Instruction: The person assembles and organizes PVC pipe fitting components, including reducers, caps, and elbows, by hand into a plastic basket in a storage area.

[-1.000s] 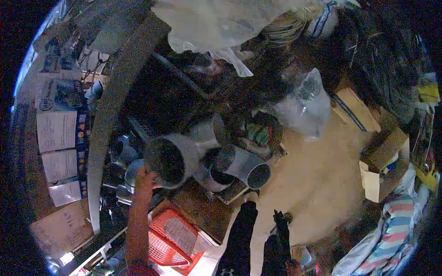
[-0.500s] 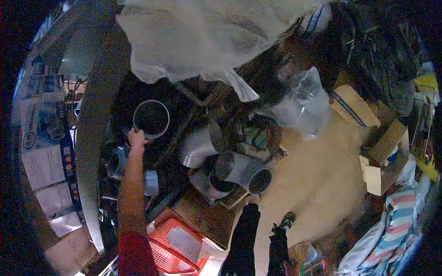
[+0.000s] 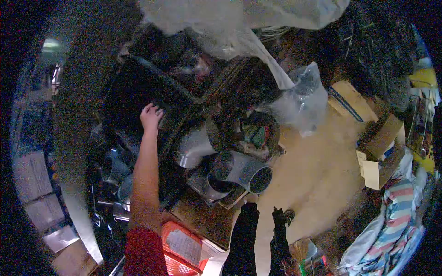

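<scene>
My left hand reaches out from a red sleeve over a dark, shadowed hollow, with its fingers apart and nothing visible in them. To its right lie several grey pipe elbows: one elbow leans nearest the hand, and another elbow turns its round mouth toward me. Below the hand, at the left, more grey fittings sit in the gloom. What lies directly under my fingers is too dark to make out. My right hand is out of the picture.
Clear plastic sheeting hangs across the top, and a plastic bag is beside it. An orange basket and a brown carton are near my legs. Open cardboard boxes and a striped cloth bag stand right.
My left hand has let go of the round grey pipe piece, which no longer shows. The hand has moved slightly up and right, and the view has shifted.
</scene>
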The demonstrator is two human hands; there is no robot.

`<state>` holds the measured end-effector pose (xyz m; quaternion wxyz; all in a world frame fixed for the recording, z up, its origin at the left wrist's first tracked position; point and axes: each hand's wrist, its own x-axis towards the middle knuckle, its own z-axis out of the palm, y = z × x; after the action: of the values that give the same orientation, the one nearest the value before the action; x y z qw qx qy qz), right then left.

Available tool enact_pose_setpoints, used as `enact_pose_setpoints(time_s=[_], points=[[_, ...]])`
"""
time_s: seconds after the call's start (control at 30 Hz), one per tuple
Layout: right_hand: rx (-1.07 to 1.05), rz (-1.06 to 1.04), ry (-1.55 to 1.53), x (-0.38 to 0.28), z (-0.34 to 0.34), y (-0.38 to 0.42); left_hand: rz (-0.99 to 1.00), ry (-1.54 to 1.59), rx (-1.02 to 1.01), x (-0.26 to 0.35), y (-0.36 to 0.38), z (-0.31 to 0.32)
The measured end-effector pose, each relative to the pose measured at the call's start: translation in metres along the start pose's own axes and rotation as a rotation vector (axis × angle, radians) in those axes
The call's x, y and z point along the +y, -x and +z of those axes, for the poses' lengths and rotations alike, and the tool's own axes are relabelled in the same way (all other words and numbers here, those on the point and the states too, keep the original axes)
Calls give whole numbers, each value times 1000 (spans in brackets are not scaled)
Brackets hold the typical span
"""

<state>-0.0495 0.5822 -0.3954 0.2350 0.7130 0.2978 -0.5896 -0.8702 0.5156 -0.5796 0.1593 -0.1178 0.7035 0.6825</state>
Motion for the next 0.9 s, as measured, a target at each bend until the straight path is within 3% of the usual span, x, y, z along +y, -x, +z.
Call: enact_pose_setpoints(time_s=[0.1, 0.13, 0.17, 0.23, 0.27, 0.3, 0.33, 0.37, 0.43, 0.53, 0.63, 0.73, 0.83, 0.9], points=[[-73, -5, -56, 19, 3, -14, 140, -478, -70, 20, 12, 7], [-99, -6, -76, 25, 3, -19, 293, -732, -102, 23, 26, 6], [-111, -11, -72, 29, 3, -22, 594, -1034, -95, 28, 49, 8], [-95, -35, -52, 36, 3, -26, 756, -1103, -144, 29, 103, 19], [-81, -50, -40, 39, 3, -26, 711, -1097, -225, 15, 120, 14], [-68, -64, -27, 42, 2, -29, 515, -1186, -322, 7, 144, 13], [-57, -77, -19, 45, -1, -30, 749, -1296, -469, -6, 159, 9], [-43, -87, -19, 48, -5, -32, 659, -1536, -566, -14, 175, 8], [-10, -99, -35, 52, -13, -35, 673, -1740, -509, -43, 184, 9], [58, -86, -159, 64, -30, -40, 270, -1654, -343, -55, 176, 36], [98, -80, -225, 73, -32, -45, 197, -1689, -399, -67, 167, 40], [91, -297, 179, 81, -25, -52, 260, -1669, -352, -66, 174, 33], [-10, -412, 330, 102, -34, -70, 446, -1581, -224, -56, 195, 17], [-7, -301, 227, 76, -26, -54, 516, -1529, -243, -29, 216, 10]])
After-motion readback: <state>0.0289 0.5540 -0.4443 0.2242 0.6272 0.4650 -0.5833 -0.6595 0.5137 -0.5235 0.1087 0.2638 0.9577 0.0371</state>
